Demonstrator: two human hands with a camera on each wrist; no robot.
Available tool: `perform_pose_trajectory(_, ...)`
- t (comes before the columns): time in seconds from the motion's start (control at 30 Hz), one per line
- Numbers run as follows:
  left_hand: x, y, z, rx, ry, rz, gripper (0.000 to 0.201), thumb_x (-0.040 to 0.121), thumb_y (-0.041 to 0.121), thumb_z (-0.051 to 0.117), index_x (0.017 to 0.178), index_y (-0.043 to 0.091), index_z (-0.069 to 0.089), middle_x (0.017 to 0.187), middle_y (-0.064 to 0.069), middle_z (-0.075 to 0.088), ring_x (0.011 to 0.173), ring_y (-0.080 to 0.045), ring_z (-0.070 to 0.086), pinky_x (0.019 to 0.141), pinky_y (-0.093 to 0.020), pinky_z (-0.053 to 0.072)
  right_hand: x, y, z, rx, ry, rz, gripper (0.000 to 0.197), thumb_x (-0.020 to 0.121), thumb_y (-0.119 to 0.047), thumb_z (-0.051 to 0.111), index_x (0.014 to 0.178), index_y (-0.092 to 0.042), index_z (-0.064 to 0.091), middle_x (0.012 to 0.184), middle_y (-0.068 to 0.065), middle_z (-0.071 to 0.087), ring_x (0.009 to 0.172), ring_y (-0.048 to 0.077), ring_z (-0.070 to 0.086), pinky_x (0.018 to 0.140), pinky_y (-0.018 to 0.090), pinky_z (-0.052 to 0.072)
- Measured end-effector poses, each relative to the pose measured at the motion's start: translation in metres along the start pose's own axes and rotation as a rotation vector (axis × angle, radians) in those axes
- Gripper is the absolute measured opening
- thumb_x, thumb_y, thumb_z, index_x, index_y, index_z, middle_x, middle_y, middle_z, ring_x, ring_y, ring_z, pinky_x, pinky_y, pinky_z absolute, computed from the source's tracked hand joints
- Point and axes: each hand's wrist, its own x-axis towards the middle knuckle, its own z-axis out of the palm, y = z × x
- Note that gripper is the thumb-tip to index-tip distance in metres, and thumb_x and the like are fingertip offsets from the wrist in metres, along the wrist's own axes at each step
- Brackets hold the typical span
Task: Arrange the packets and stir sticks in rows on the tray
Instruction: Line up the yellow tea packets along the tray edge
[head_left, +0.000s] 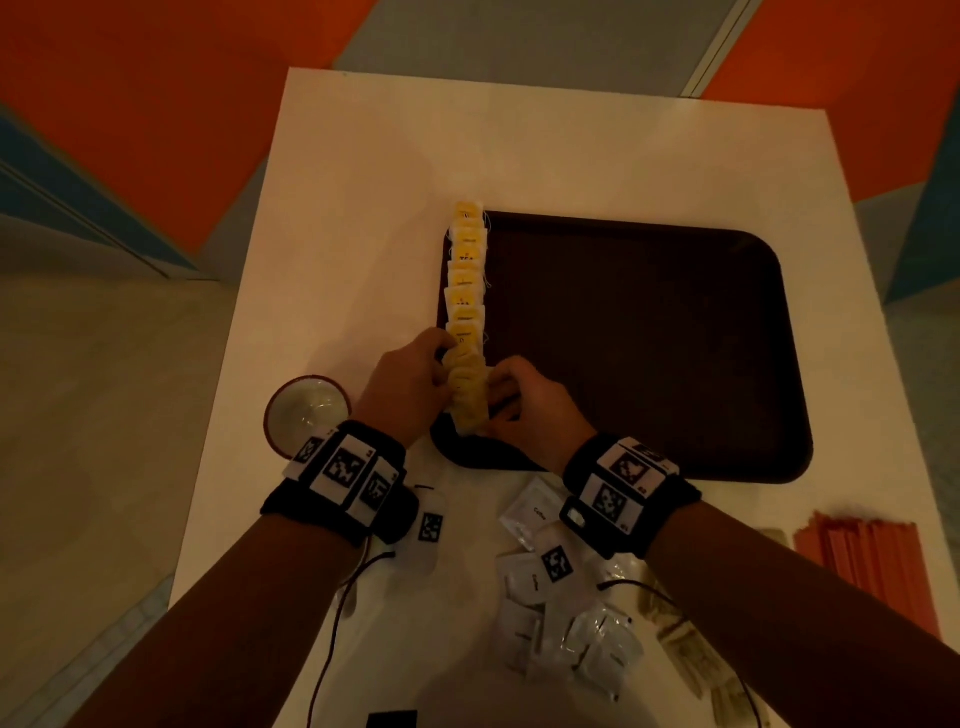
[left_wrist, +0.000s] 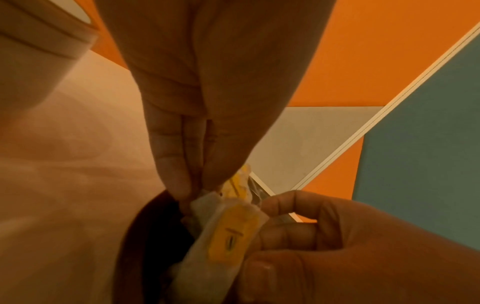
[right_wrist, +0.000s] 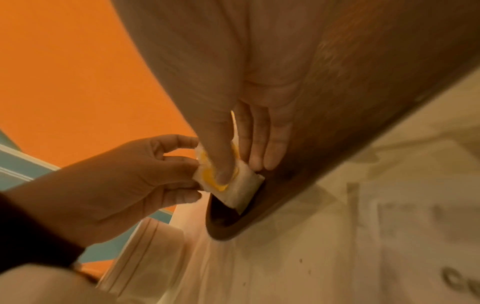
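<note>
Tray (head_left: 649, 338): one. Cup (head_left: 306, 410): one. Yellow tea packets (head_left: 466, 291): about eleven. White coffee packets (head_left: 535, 582): several, uncountable. Orange stir sticks (head_left: 867, 561): one bundle.

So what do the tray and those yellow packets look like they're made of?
The tray looks like moulded plastic: dark brown, matte, with rounded corners and a raised rim. The yellow packets seem to be thin paper sachets, white-edged with printed yellow faces; loose threads beside them suggest tea bags, though the dim light leaves that uncertain.
</note>
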Motion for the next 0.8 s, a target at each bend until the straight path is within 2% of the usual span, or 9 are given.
perform_pose_trajectory(0.07, -0.001, 0.001, 0.002, -0.004, -0.006, 0.009, 0.041, 0.079, 0.002, 0.064, 0.116, 0.014, 0.052, 0.076, -0.002, 0.057, 0.069, -0.019, 0.056, 0.067, -0.033, 0.049, -0.002, 0.001, 0.001, 0.033, 0.021, 0.009, 0.040, 0.074, -0.009, 0.075, 0.104, -0.010, 0.049, 0.094, 0.009, 0.063, 0.073, 0.009, 0.059, 0.061, 0.009, 0.049)
perform_pose_trajectory(0.13, -0.004, 0.001, 0.005, 0.001, 0.002, 0.038, 0.038, 0.080, 0.003, 0.064, 0.116, 0.010, 0.052, 0.078, -0.001, 0.055, 0.071, -0.018, 0.054, 0.066, -0.026, 0.042, -0.002, 0.002, 0.003, 0.033, 0.035, 0.022, 0.039, 0.073, -0.006, 0.075, 0.101, -0.012, 0.048, 0.095, 0.011, 0.064, 0.072, 0.008, 0.057, 0.058, 0.006, 0.046)
perform_pose_trajectory(0.23, -0.006, 0.001, 0.008, -0.013, 0.013, 0.048, 0.036, 0.080, 0.006, 0.066, 0.113, 0.008, 0.053, 0.076, 0.001, 0.054, 0.073, -0.017, 0.053, 0.066, -0.022, 0.038, 0.000, 0.007, 0.007, -0.020, 0.071, 0.044, 0.033, 0.076, -0.005, 0.072, 0.094, -0.018, 0.047, 0.092, 0.010, 0.064, 0.076, 0.014, 0.060, 0.058, 0.010, 0.047)
perform_pose_trajectory(0.3, -0.006, 0.002, 0.007, 0.007, -0.009, 0.028, 0.042, 0.078, 0.009, 0.070, 0.116, 0.011, 0.052, 0.075, 0.003, 0.055, 0.072, -0.016, 0.054, 0.066, -0.022, 0.039, 0.000, 0.009, 0.009, -0.020, 0.096, 0.064, 0.029, 0.077, -0.003, 0.068, 0.090, -0.019, 0.048, 0.090, 0.011, 0.064, 0.079, 0.018, 0.061, 0.062, 0.013, 0.046)
perform_pose_trajectory(0.37, -0.007, 0.001, 0.002, 0.039, -0.043, 0.012, 0.049, 0.076, 0.011, 0.073, 0.120, 0.015, 0.051, 0.076, 0.003, 0.058, 0.072, -0.015, 0.057, 0.067, -0.024, 0.041, -0.002, 0.009, 0.008, 0.006, 0.095, 0.077, 0.027, 0.077, -0.003, 0.069, 0.089, -0.018, 0.049, 0.086, 0.009, 0.062, 0.077, 0.016, 0.060, 0.064, 0.017, 0.049)
perform_pose_trajectory(0.5, -0.009, -0.005, -0.013, 0.066, -0.074, -0.057, 0.053, 0.073, 0.006, 0.075, 0.119, 0.015, 0.052, 0.082, 0.000, 0.061, 0.076, -0.016, 0.060, 0.073, -0.026, 0.045, -0.004, 0.010, 0.007, -0.013, 0.081, 0.086, 0.020, 0.076, -0.004, 0.070, 0.083, -0.013, 0.054, 0.087, 0.013, 0.064, 0.076, 0.020, 0.062, 0.070, 0.033, 0.057)
perform_pose_trajectory(0.6, -0.011, -0.007, -0.023, 0.086, -0.101, -0.110, 0.038, 0.075, 0.009, 0.075, 0.109, 0.013, 0.059, 0.087, -0.001, 0.062, 0.078, -0.014, 0.056, 0.073, -0.024, 0.040, -0.003, 0.012, 0.001, -0.126, 0.091, 0.082, 0.012, 0.078, -0.013, 0.071, 0.079, -0.012, 0.059, 0.086, 0.010, 0.065, 0.077, 0.019, 0.062, 0.069, 0.028, 0.053)
perform_pose_trajectory(0.7, -0.017, -0.006, -0.021, 0.037, -0.173, -0.087, 0.029, 0.075, 0.009, 0.074, 0.102, 0.011, 0.065, 0.098, -0.007, 0.066, 0.089, -0.019, 0.062, 0.081, -0.031, 0.048, -0.003, 0.013, -0.008, -0.169, 0.076, 0.049, 0.009, 0.079, -0.011, 0.070, 0.087, -0.009, 0.067, 0.097, 0.003, 0.064, 0.089, 0.014, 0.060, 0.075, 0.016, 0.043)
perform_pose_trajectory(0.8, -0.020, -0.002, -0.013, 0.001, -0.136, -0.081, 0.023, 0.078, 0.009, 0.070, 0.101, 0.009, 0.069, 0.103, -0.008, 0.067, 0.091, -0.021, 0.063, 0.085, -0.034, 0.050, -0.004, 0.012, -0.004, -0.130, 0.074, -0.024, 0.026, 0.081, -0.004, 0.065, 0.106, -0.008, 0.067, 0.114, 0.005, 0.062, 0.101, 0.015, 0.059, 0.093, 0.022, 0.045)
